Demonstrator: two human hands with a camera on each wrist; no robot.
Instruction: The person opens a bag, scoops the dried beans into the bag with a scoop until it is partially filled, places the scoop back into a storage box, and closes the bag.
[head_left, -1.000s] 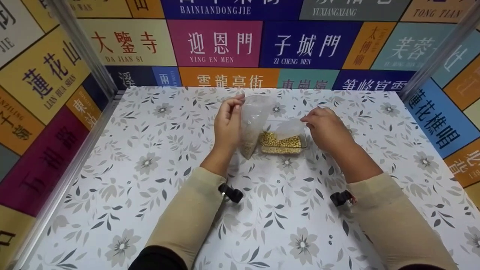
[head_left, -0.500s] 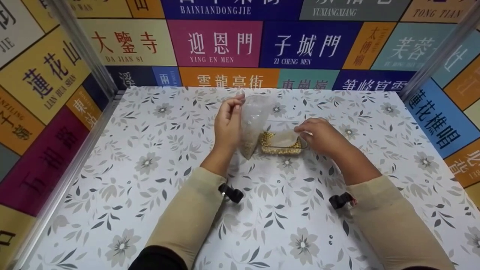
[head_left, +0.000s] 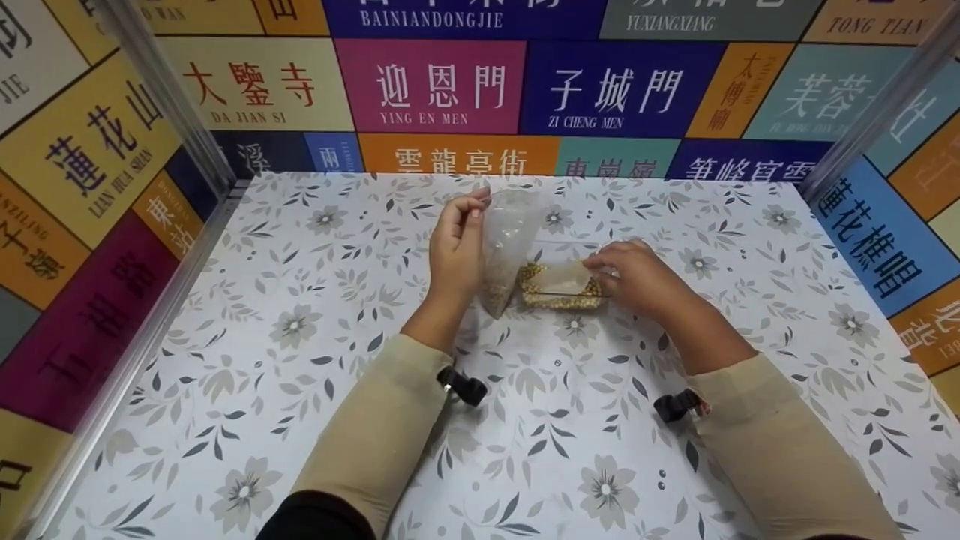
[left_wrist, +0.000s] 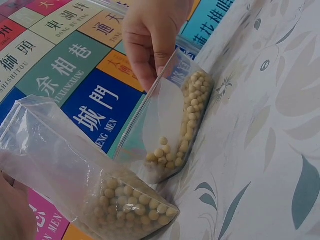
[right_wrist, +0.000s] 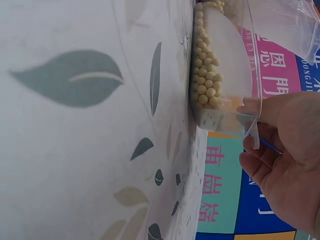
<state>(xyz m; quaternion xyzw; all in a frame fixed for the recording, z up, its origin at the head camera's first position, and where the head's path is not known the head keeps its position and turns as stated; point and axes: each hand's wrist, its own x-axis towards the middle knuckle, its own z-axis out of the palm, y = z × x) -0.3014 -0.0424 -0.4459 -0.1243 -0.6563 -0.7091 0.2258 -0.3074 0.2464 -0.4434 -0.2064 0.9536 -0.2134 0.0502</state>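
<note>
On the left, my left hand (head_left: 456, 247) grips the upper edge of a clear plastic bag (head_left: 512, 225), which stands upright with its lower corner on the table. Soybeans (left_wrist: 132, 205) fill the bottom of that bag. Just right of it sits a clear rectangular container (head_left: 529, 297) holding more soybeans (right_wrist: 206, 75). Within the container lies a white translucent scoop (left_wrist: 165, 112), its broad face down among the beans. My right hand (head_left: 637, 277) pinches the scoop's end at the container's right rim, thumb reaching over the edge in the right wrist view.
A white table (head_left: 360, 450) with a grey leaf and flower print lies under everything. Behind it rises a colourful wall panel (head_left: 431, 86) of lettered blocks. Clear upright side panels (head_left: 161, 97) border the table at left and right.
My right hand has come down and left, lowering the scoop from above the container into the soybeans. The left hand and the bag have stayed in place.
</note>
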